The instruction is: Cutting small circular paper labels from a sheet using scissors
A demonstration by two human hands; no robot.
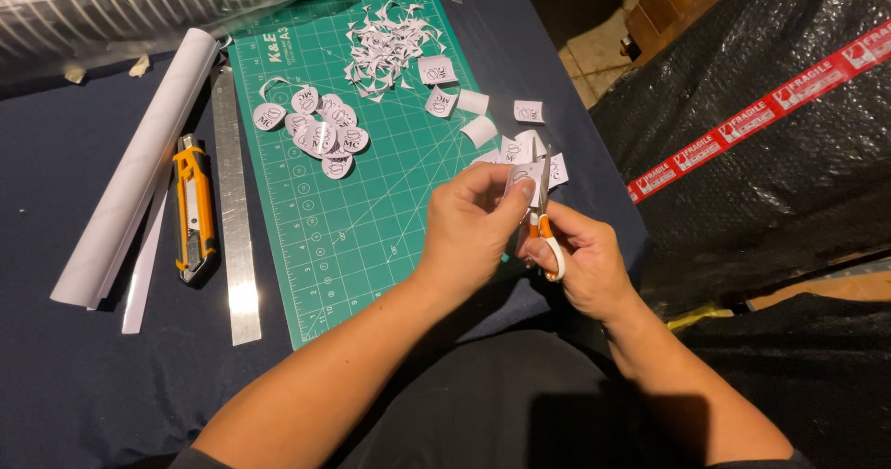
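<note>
Centre-right of frame, above the lower right edge of the green cutting mat: left hand pinched shut on a small paper label; right hand closed through the orange handles of scissors, blades apparently meeting the label's edge. Upper centre: cut round labels and paper scraps. Left, on the worktop: utility knife, steel ruler, paper roll.

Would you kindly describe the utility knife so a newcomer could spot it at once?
Start at the green cutting mat. Just beyond its left edge lies a long steel ruler, and left of that the utility knife. Its orange and black body stands out beside the white paper roll.
</note>
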